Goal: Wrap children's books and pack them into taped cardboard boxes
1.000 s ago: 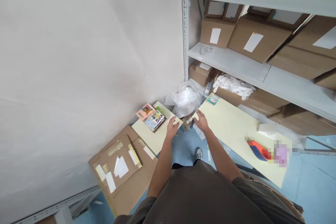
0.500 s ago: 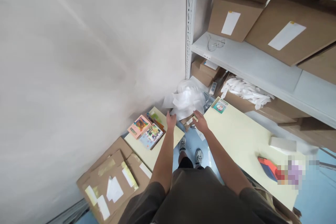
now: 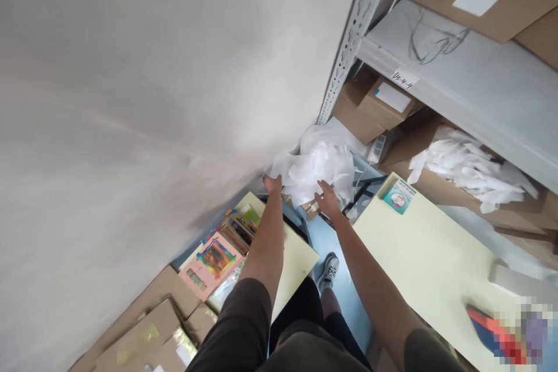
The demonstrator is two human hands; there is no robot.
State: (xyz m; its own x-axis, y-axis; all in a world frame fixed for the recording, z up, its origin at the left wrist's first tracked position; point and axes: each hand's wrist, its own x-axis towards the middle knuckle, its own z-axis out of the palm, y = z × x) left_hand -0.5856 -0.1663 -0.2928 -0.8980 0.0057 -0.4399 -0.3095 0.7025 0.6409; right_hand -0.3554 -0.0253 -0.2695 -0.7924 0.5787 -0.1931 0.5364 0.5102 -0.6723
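Note:
A crumpled heap of thin white packing sheet (image 3: 322,157) sits in the corner between the wall and the shelf, on top of a cardboard box mostly hidden under it. At its left edge is my left hand (image 3: 272,184), thumb and finger apart. My right hand (image 3: 328,200) reaches to its front right side with the fingers spread. Neither hand has a firm hold on anything that I can see. Just left of my right hand, a brown cardboard edge (image 3: 311,209) shows below the sheet.
Stacked books (image 3: 217,258) lie on a pale yellow table (image 3: 296,256) at left, beside flattened cardboard (image 3: 143,334). The pale table at right (image 3: 431,250) carries a green booklet (image 3: 398,196). Shelving (image 3: 488,70) holds boxes and an open carton of white strips (image 3: 471,168). A wall bounds the left.
My view has moved closer to the corner and tilted. Both hands have gone forward to the white sheet, and my right hand has opened from its closed grip near the brown cardboard.

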